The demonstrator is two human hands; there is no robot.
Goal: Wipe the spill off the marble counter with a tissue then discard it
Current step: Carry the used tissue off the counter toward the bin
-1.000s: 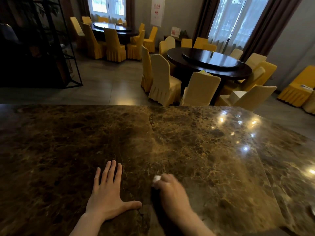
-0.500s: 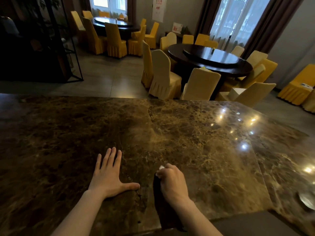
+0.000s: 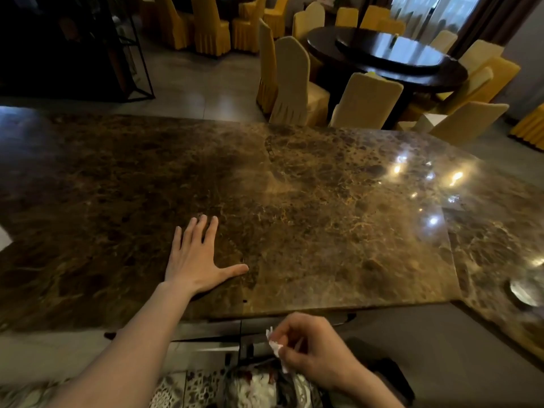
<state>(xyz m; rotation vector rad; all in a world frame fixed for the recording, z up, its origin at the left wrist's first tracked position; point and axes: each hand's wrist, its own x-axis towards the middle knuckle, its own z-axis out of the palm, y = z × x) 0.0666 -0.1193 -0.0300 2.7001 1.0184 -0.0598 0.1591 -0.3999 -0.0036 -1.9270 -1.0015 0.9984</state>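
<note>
The brown marble counter (image 3: 323,207) fills the middle of the view. My left hand (image 3: 197,260) lies flat on it with fingers spread, near the front edge. My right hand (image 3: 315,348) is off the counter, below its front edge, closed around a crumpled white tissue (image 3: 275,346). Under that hand sits a bin (image 3: 259,384) lined with a bag and holding white and reddish waste. No spill is visible on the marble.
A shiny metal dish (image 3: 524,293) rests on the counter's right part. Beyond the counter stand a dark round dining table (image 3: 385,57) and several yellow and cream covered chairs (image 3: 291,83). A black metal shelf frame (image 3: 129,54) is at the far left.
My right hand has pulled the tissue back off the counter and down over the bin. The camera has tilted down. My left hand stays flat on the marble.
</note>
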